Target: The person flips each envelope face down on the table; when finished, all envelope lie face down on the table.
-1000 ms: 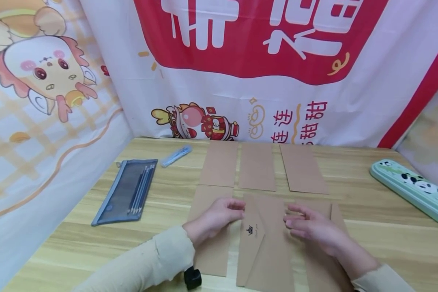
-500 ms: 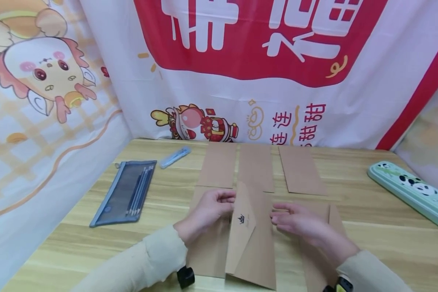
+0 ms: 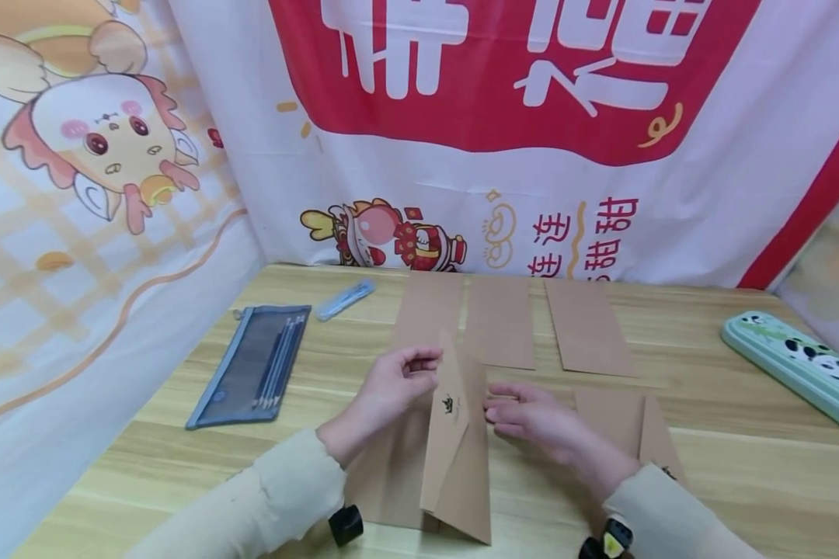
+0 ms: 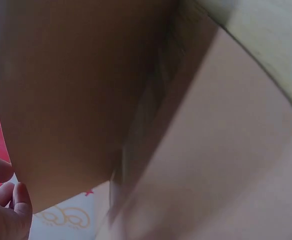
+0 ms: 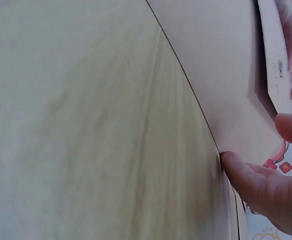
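Note:
A brown kraft envelope [image 3: 471, 458] with a pointed flap and a small black crown print stands tilted up off the table in the head view. My left hand [image 3: 398, 388] pinches its left edge; the left wrist view shows the fingertips [image 4: 21, 197] at the border of the shaded brown paper [image 4: 66, 110]. At the opposite edge is my right hand [image 3: 534, 415], fingers fairly straight. In the right wrist view one fingertip [image 5: 231, 160] touches that edge, the thumb standing apart from it. Another brown envelope [image 3: 395, 473] lies flat under the left hand.
Along the back of the wooden table [image 3: 335, 349] lie brown envelopes [image 3: 499, 322] in a row. One more envelope [image 3: 608, 415] is beside my right forearm. A mesh pencil pouch [image 3: 252, 365] and a small blue packet [image 3: 346, 299] sit left, a green panda case [image 3: 797, 357] right.
Both hands have shifted left with the crown-printed envelope, which has risen from lying flat to a steep tilt over the left envelope. The right forearm has moved left, uncovering more of the right envelope.

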A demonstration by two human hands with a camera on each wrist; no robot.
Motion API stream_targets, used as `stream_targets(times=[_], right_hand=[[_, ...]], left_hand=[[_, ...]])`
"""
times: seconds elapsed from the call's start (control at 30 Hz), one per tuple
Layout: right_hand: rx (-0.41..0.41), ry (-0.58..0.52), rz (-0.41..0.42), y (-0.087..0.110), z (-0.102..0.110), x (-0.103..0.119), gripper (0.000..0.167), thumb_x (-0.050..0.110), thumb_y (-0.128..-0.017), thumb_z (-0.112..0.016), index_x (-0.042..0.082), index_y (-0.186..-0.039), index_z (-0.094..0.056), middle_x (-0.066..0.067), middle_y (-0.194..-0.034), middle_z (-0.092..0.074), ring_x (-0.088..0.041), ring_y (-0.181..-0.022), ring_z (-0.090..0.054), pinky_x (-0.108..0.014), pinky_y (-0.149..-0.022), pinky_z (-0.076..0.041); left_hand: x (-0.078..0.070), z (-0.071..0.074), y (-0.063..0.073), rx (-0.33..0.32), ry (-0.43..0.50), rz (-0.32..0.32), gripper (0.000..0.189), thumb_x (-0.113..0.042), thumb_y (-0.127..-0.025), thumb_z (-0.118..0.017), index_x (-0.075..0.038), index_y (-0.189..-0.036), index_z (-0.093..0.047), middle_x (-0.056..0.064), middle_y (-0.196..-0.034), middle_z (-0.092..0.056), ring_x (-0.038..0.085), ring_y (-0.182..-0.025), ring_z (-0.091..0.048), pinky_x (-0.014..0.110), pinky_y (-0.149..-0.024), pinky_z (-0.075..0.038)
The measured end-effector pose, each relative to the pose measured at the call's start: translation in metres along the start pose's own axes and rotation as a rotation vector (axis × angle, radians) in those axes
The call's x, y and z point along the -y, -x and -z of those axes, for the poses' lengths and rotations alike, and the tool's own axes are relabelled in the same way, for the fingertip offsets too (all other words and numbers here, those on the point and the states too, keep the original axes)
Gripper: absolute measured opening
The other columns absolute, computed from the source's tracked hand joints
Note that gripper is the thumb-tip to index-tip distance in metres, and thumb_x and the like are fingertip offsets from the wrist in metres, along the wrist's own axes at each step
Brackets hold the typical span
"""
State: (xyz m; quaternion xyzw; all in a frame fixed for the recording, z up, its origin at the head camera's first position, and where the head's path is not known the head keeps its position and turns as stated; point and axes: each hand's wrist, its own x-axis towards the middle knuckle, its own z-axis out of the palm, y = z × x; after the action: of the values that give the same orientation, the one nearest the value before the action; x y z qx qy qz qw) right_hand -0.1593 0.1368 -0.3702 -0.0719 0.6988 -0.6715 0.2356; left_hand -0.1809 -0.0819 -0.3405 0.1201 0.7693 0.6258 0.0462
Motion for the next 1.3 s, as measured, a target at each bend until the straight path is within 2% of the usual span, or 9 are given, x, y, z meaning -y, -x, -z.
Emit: stream_targets(times=[0.27, 0.33, 0.43, 0.57, 0.77, 0.9, 1.13, 1.3], right_hand=[[0.043, 0.001, 0.031, 0.007, 0.003, -0.004, 0.07, 0.009, -0.088, -0.057, -0.008, -0.142, -0.017, -0.034, -0.141, -0.029, -0.039, -0.126, -0.041, -0.043, -0.104, -0.038], [0.019, 0.005, 0.034, 0.01, 0.002, -0.004, 0.071, 0.01, -0.088, -0.057, -0.007, -0.143, -0.016, -0.034, -0.141, -0.028, -0.038, -0.125, -0.042, -0.043, -0.102, -0.039], [-0.071, 0.015, 0.046, 0.016, 0.001, -0.001, 0.069, 0.01, -0.088, -0.056, -0.008, -0.142, -0.018, -0.035, -0.138, -0.032, -0.037, -0.12, -0.047, -0.042, -0.1, -0.042], [-0.158, 0.028, 0.071, 0.02, -0.002, 0.006, 0.064, 0.011, -0.09, -0.054, -0.007, -0.141, -0.021, -0.034, -0.134, -0.037, -0.034, -0.115, -0.05, -0.04, -0.097, -0.045], [-0.16, 0.005, 0.092, 0.02, -0.008, 0.012, 0.059, 0.011, -0.091, -0.053, -0.006, -0.14, -0.026, -0.034, -0.133, -0.038, -0.034, -0.117, -0.049, -0.037, -0.095, -0.048], [-0.188, 0.027, 0.116, 0.024, -0.01, 0.012, 0.054, 0.009, -0.092, -0.052, -0.006, -0.138, -0.029, -0.033, -0.132, -0.04, -0.034, -0.118, -0.048, -0.036, -0.094, -0.048], [-0.29, 0.152, 0.163, 0.033, -0.014, 0.017, 0.053, 0.022, -0.094, -0.052, -0.001, -0.139, -0.034, -0.026, -0.13, -0.047, -0.03, -0.116, -0.05, -0.033, -0.09, -0.05], [-0.319, 0.272, 0.205, 0.035, -0.018, 0.02, 0.056, 0.025, -0.093, -0.055, 0.001, -0.139, -0.035, -0.022, -0.119, -0.055, -0.023, -0.096, -0.058, -0.031, -0.079, -0.053]], left_hand=[[-0.016, -0.019, -0.004, 0.105, -0.126, -0.128, 0.034, -0.001, -0.085, -0.059, 0.002, -0.119, -0.058, 0.016, -0.115, -0.059, 0.027, -0.102, -0.059, 0.032, -0.088, -0.051], [-0.019, -0.024, -0.005, 0.124, -0.145, -0.155, 0.032, -0.001, -0.085, -0.059, 0.001, -0.117, -0.059, 0.016, -0.116, -0.059, 0.027, -0.1, -0.06, 0.03, -0.087, -0.051], [-0.021, -0.032, -0.007, 0.142, -0.157, -0.182, 0.031, 0.0, -0.083, -0.06, 0.002, -0.114, -0.061, 0.015, -0.115, -0.059, 0.026, -0.097, -0.061, 0.027, -0.086, -0.051], [-0.022, -0.04, -0.009, 0.146, -0.163, -0.203, 0.03, 0.0, -0.083, -0.061, 0.002, -0.112, -0.062, 0.015, -0.113, -0.06, 0.025, -0.097, -0.06, 0.023, -0.086, -0.05], [-0.027, -0.047, -0.01, 0.157, -0.127, -0.217, 0.029, -0.001, -0.083, -0.062, 0.003, -0.112, -0.062, 0.015, -0.111, -0.06, 0.031, -0.099, -0.059, 0.023, -0.087, -0.049], [-0.029, -0.05, -0.009, 0.165, -0.127, -0.214, 0.029, -0.001, -0.084, -0.062, 0.003, -0.113, -0.061, 0.014, -0.112, -0.059, 0.028, -0.099, -0.059, 0.023, -0.088, -0.049], [-0.026, -0.052, -0.011, 0.161, -0.146, -0.261, 0.027, -0.003, -0.087, -0.06, 0.002, -0.113, -0.061, 0.014, -0.111, -0.06, 0.022, -0.098, -0.059, 0.024, -0.087, -0.049], [-0.023, -0.054, -0.011, 0.165, -0.149, -0.275, 0.025, -0.002, -0.09, -0.054, 0.002, -0.114, -0.061, 0.013, -0.112, -0.06, 0.022, -0.1, -0.057, 0.025, -0.087, -0.049]])
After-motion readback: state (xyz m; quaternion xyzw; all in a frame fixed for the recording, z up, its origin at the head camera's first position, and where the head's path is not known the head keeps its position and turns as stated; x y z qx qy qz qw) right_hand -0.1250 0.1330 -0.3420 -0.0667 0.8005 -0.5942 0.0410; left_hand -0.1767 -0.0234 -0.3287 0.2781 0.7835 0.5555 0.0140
